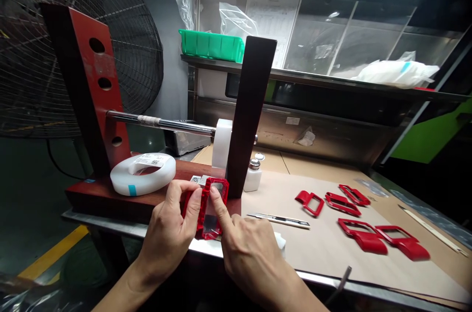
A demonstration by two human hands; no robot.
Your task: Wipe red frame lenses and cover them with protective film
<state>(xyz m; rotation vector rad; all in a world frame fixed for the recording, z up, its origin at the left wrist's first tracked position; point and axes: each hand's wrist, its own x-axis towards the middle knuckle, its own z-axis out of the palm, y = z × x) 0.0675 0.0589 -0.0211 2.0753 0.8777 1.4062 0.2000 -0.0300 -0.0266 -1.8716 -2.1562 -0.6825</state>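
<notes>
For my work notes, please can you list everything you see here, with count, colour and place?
Red frame: 1, red with clear film, in the hands
Loose red frames: 5, red, on the paper sheet
Craft knife: 1, silver, on the paper sheet
Bottle: 1, white, beside the stand
Tape roll: 1, white, on the stand's base
Wooden stand: 1, red, left
Steel rod: 1, silver, between the uprights
Plastic bin: 1, green, on the shelf
Fan: 1, black, far left
Left hand: 1, gripping the frame
Right hand: 1, fingertip on the film
</notes>
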